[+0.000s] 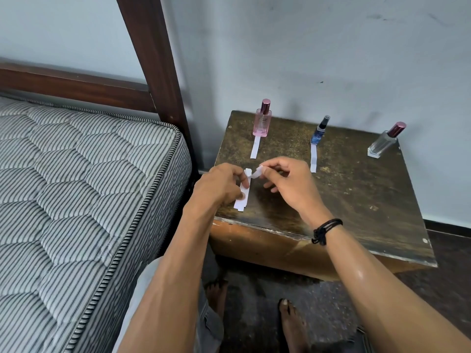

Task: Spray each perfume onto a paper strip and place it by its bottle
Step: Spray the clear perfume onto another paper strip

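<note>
Well left of the clear bottle [381,145], the left hand [219,187] holds the strip stack [240,203]; the right hand [288,184] pinches one strip [256,173] free. Spraying it probably comes next.

Setting: home bedroom. Striped quilted mattress [76,200] lying in dark wooden bed frame [153,59] — worn bedside table [356,200] standing against pale painted wall [331,47], bare feet [293,324] resting on floor [254,296].
</note>
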The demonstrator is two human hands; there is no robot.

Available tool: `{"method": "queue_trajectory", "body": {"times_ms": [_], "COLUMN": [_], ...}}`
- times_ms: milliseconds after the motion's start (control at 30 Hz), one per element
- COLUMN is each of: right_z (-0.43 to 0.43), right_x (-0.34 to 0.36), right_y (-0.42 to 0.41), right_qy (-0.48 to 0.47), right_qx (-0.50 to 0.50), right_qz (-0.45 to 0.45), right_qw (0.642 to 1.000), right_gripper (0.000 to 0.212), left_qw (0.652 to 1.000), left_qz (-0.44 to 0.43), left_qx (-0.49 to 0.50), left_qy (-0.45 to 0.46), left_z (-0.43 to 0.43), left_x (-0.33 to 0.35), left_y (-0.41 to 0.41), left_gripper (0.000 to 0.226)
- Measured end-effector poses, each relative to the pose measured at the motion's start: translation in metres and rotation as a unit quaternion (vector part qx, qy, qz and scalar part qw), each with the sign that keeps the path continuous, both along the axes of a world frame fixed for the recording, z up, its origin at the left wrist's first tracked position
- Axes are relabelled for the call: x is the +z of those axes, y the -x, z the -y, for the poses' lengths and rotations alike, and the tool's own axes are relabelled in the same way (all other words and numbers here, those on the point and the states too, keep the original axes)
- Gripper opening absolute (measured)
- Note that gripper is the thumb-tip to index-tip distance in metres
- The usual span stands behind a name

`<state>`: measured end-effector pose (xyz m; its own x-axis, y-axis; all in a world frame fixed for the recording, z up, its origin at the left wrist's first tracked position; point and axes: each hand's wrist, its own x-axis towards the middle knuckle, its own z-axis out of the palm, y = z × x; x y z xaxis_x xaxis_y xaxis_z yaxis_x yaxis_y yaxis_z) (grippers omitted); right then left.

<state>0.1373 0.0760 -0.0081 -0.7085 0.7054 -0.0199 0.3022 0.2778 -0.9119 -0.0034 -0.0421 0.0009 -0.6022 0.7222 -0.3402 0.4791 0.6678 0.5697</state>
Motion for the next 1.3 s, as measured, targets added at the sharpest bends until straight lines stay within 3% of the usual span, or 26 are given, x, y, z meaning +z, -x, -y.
{"method": "queue_trajectory", "body": {"times_ms": [300, 767, 967, 1300], "right_z": [-0.001, -0.003, -0.014, -0.021], "right_x": [0.008, 0.011, 0.02, 0.024], "right_y": [-0.002, -0.003, -0.006, -0.015], "right_qy": [0.039, 0.051, 0.083, 0.106], "right_qx": [-0.022, -0.061, -0.123, -0.143], "right_qz": [-0.038, -0.069, -0.127, -0.138], "right_qw": [0.998, 0.994, 0.981, 0.974], "right_gripper": [0.013, 0.012, 0.006, 0.005], "left_qw": [1.0, 0.999, 0.999, 0.994], "left_qz": [0.018, 0.041, 0.048, 0.086], "left_qx": [-0.017, 0.0, -0.009, -0.018], "left_qy": [-0.002, 0.005, 0.002, -0.058], "left_z": [-0.001, -0.002, -0.001, 0.002], "left_x": [0.003, 0.003, 0.001, -0.004], "left_y": [0.002, 0.0, 0.001, 0.009], "left_gripper": [0.052, 0.056, 0.058, 0.045]}}
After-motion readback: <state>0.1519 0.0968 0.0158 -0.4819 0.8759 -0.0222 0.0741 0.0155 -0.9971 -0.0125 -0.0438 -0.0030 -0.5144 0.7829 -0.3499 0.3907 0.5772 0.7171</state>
